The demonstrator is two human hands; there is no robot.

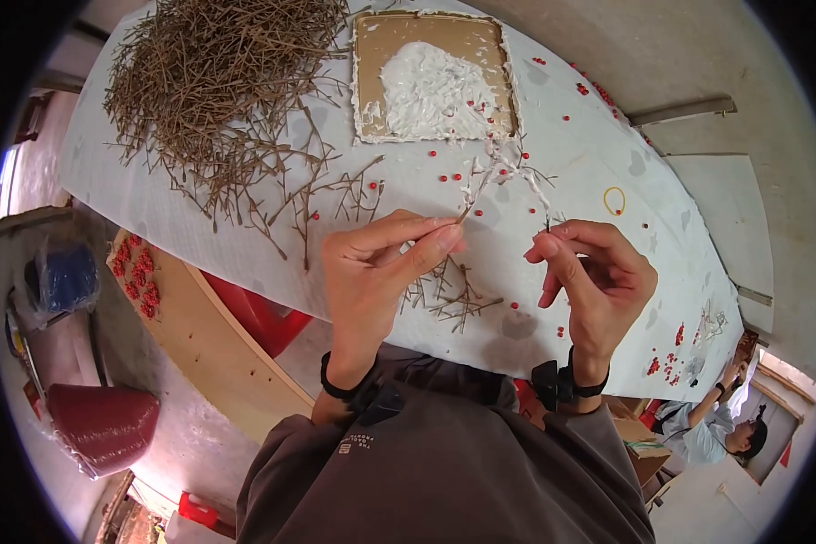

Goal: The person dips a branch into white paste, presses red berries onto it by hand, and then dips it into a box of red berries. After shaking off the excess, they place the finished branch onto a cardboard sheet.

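Long white-sheeted table (pixel 607 154) in a room with a co-worker in a pale blue shirt (pixel 703 435) just beyond the right end. Heaped over the far left corner, thin brown branching twigs (pixel 227 82) in a dense tangle, with stray pieces trailing toward the middle. Along the far edge, a gold-coloured rectangular tray (pixel 367 54) with a raised rim, bearing thick white paste (pixel 426 86). Scattered across the sheet, small round red beads (pixel 443 179). Toward the far right, a thin yellow loop (pixel 606 201).

Grasps, between thumb and forefinger of the left hand (pixel 367 272), the bare stem of a white-coated brown twig (pixel 488 177); pinches, with fingertips of the right hand (pixel 598 272), the dark end of a slender white-coated strand (pixel 537 189). Shows both coated lengths converging above the sheet, near the near edge of the tray; impossible to tell whether joined as one piece. Between the hands, toward the near edge of the table, a loose cluster of bare brown twiglets (pixel 463 299).
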